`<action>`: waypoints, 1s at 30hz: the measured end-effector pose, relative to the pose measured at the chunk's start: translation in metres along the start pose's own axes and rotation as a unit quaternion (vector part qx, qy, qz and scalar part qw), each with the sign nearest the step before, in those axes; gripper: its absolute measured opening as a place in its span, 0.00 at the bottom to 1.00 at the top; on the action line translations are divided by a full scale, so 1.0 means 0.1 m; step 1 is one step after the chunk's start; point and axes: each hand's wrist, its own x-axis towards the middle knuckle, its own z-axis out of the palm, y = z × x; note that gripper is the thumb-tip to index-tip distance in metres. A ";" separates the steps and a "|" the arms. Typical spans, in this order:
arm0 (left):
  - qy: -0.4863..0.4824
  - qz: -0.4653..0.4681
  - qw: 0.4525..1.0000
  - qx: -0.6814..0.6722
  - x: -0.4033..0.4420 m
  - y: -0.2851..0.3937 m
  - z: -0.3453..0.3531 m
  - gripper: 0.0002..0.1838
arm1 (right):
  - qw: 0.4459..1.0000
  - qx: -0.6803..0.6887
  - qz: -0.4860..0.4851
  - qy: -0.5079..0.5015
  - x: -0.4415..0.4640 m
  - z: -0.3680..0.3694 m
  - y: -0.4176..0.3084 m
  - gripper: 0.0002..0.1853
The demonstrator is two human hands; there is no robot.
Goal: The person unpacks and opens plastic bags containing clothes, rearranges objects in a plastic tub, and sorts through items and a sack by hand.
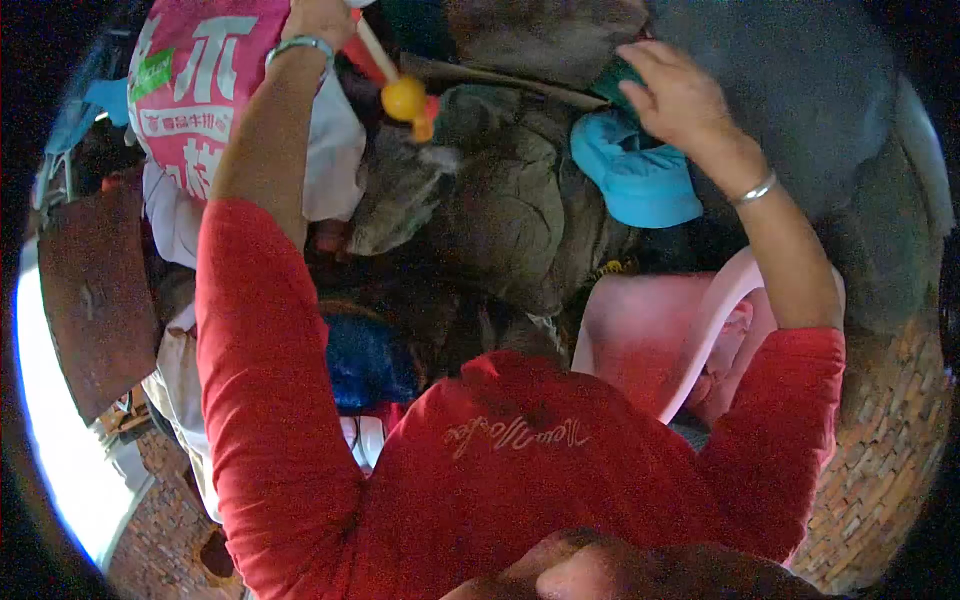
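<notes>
My left hand [322, 22] is at the top edge, beside a pink and white printed bag [215, 80], with its fingertips partly cut off. It appears closed on a red and cream stick [375, 48] that carries a yellow ball [404, 99] and an orange tip, pointing down to the right. My right hand [690, 100] is raised with fingers stretched and apart, holding nothing. Just below it lies a light blue hat [635, 175]. Between the hands spreads a heap of dark, crumpled cloth [490, 180].
A pink plastic piece with a curved rim [720, 300] stands under my right forearm. Dark blue material [370, 360] lies by my left upper arm. A brown panel [100, 290] is at the far left. Brick flooring [885, 450] shows at lower right.
</notes>
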 end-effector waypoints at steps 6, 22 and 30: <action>0.222 0.043 0.911 -0.345 -0.70 0.26 0.05 0.39 | 0.923 0.063 -0.018 -0.380 0.04 1.00 -0.70 0.23; -0.322 -0.125 0.877 -0.333 -2.93 1.08 1.95 0.38 | 0.849 0.179 0.241 -0.435 -0.67 3.61 -1.00 0.34; -0.318 0.005 0.752 -0.578 -3.70 0.88 1.60 0.15 | 0.864 0.241 0.130 -0.422 -0.51 3.68 -1.68 0.25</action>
